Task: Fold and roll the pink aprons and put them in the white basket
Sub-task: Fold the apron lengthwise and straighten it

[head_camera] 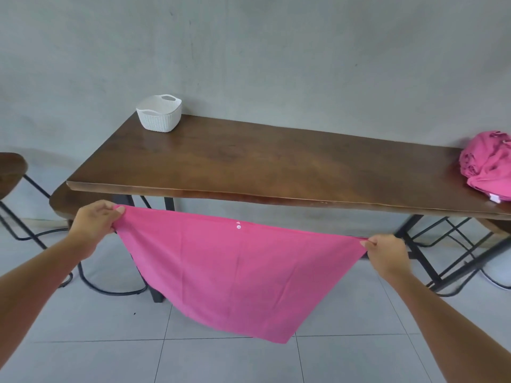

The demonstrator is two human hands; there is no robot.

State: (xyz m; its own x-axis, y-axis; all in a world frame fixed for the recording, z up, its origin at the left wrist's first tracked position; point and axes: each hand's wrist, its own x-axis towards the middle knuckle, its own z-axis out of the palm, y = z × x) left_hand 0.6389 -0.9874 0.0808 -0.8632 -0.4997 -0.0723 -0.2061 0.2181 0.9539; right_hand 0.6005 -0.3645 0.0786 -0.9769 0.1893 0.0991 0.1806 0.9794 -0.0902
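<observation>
A pink apron (235,275) hangs stretched in the air in front of the table's near edge, below the tabletop. My left hand (95,222) grips its upper left corner. My right hand (385,254) pinches its upper right corner. A small white snap shows near the top edge of the cloth. The white basket (159,113) stands on the far left end of the wooden table (276,164), with nothing visible inside. A crumpled heap of pink aprons (488,164) lies at the table's right end.
The table stands against a grey wall. A wooden stool (11,172) with a black metal frame is at the left, another seat sits under the table's left end, and a black metal frame (453,250) is under the right end. The floor is light tile.
</observation>
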